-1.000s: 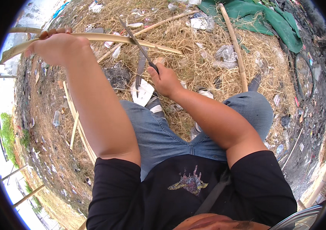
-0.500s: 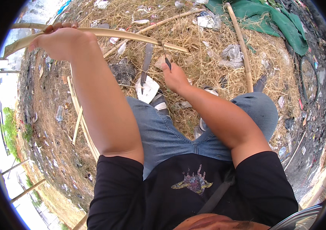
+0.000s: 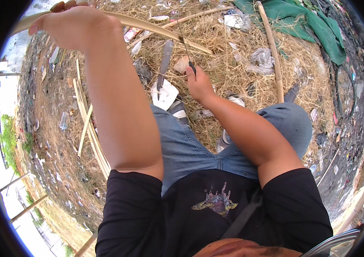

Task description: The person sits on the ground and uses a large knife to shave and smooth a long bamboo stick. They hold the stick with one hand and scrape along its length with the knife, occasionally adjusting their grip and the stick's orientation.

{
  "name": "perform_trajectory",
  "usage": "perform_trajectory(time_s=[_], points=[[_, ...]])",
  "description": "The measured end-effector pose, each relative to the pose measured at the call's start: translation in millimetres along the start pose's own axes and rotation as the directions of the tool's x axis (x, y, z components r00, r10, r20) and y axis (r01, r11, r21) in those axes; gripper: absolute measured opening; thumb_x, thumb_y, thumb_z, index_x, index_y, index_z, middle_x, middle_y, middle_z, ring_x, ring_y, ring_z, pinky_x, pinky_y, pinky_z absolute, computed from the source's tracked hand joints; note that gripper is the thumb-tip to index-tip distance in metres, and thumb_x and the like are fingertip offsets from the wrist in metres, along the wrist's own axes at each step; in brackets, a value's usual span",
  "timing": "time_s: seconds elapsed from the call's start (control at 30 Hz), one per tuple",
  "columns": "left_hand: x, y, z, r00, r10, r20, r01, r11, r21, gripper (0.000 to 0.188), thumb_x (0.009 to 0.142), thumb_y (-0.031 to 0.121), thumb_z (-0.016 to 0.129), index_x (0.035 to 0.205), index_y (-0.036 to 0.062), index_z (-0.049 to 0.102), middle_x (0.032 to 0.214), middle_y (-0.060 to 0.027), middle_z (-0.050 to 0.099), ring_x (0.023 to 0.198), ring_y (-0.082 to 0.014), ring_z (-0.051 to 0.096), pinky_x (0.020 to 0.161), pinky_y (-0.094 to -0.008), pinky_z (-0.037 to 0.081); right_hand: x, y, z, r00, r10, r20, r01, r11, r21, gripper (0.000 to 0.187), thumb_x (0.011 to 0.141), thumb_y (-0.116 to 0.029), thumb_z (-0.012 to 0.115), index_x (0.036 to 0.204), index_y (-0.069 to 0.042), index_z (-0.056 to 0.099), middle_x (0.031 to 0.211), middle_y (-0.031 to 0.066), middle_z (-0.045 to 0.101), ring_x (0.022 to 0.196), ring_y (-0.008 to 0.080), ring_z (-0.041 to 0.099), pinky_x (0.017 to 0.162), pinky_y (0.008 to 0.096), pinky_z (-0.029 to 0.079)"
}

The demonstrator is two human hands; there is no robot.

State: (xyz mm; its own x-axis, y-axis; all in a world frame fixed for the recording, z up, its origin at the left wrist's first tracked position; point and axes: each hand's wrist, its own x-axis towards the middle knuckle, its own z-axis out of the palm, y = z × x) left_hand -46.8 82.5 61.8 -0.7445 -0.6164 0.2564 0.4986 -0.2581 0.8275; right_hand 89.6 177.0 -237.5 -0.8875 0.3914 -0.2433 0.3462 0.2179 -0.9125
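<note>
- The left hand [image 3: 77, 26] is higher in the upper left than half a second ago, and the wood strip [image 3: 156, 29] has gone up with it.
- The knife [image 3: 185, 48] crosses the strip closer to its thin end than one second ago.
- The left hand's fingers curl tight around the strip, which bends across the top of the frame.
- The right hand [image 3: 200, 85], top middle, is closed on the knife's black handle. I cannot tell if the blade touches the strip.
- A big blade [image 3: 164, 60] lies near the right hand, by a white scrap [image 3: 168, 95].
- A pole [image 3: 272, 55] and green cloth [image 3: 306, 25] are upper right.
- The left arm hides some ground beside more strips [image 3: 94, 138].
</note>
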Motion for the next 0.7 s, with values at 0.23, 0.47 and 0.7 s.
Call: perform_trajectory(time_s=[0.23, 0.47, 0.7], points=[[10.5, 0.0, -11.2, 0.998, 0.002, 0.069, 0.001, 0.999, -0.051, 0.06, 0.105, 0.058, 0.013, 0.088, 0.0092, 0.043, 0.067, -0.0003, 0.038, 0.057, -0.0128, 0.033, 0.066, -0.0331, 0.042, -10.9, -31.5, 8.2, 0.98, -0.184, 0.07, 0.169, 0.969, 0.18, 0.051, 0.107, -0.047, 0.038, 0.103, 0.0, 0.058, 0.09, 0.0292, 0.062, 0.086, 0.0462, 0.061, 0.078, 0.0496, 0.046], [24.9, 2.6, -25.8, 0.997, -0.068, 0.039, 0.073, 0.989, -0.132, 0.062, 0.104, 0.059, 0.014, 0.083, 0.0093, 0.044, 0.067, -0.0007, 0.039, 0.058, -0.013, 0.032, 0.061, -0.0329, 0.037, 7.1, -13.1, 6.3, 0.986, 0.063, 0.155, -0.108, 0.947, 0.301, 0.053, 0.107, -0.047, 0.039, 0.101, 0.002, 0.057, 0.088, 0.0249, 0.063, 0.084, 0.0412, 0.06, 0.081, 0.0455, 0.047], [34.6, -3.4, -31.0, 0.998, -0.06, 0.02, 0.061, 0.995, -0.078, 0.061, 0.104, 0.059, 0.015, 0.086, 0.0099, 0.046, 0.069, -0.0001, 0.041, 0.059, -0.0135, 0.035, 0.061, -0.0297, 0.037, -0.6, -24.5, -1.6, 0.975, -0.095, 0.2, 0.069, 0.989, 0.132, 0.058, 0.107, -0.051, 0.037, 0.105, 0.002, 0.061, 0.094, 0.026, 0.067, 0.091, 0.0433, 0.064, 0.083, 0.0473, 0.048]])
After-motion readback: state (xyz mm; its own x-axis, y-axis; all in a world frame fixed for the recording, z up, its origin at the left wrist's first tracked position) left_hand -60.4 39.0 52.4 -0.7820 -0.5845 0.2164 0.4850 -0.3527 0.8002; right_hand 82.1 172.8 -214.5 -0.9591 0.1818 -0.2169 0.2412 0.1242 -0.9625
